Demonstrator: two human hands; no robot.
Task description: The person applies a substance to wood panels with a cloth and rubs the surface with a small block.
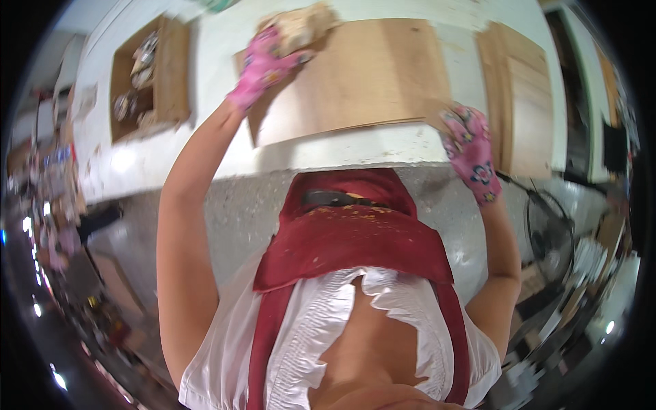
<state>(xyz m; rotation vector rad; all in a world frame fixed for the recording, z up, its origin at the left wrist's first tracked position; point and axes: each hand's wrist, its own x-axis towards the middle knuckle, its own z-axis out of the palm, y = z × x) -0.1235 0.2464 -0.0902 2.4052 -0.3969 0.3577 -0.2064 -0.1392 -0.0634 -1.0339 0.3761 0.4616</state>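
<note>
Maybe wiping: left fingers (290, 62) clutch a rag (304, 27) at eleven o'clock; right fingers (456, 124), can't tell; board (359, 78) likely needs steadying.

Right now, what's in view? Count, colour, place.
Table: 1, white, ahead
Centre board: at least 1, tan, on table
Cloth: 1, cream, centre board's far-left corner
Side boards: several, tan, table's right
Box: 1, brown, table's left; contents unclear
Unclear item: 1, green, far edge
Fan: 1, dark, right
Floor: 1, grey, below
Clutter: uncounted, mixed, left/right
Apron: 1, red, torso
Top: 1, white, torso
Left hand: 1, pink-gloved, on cloth
Right hand: 1, pink-gloved, by centre board
Arms: 2, bare, left/right
</note>
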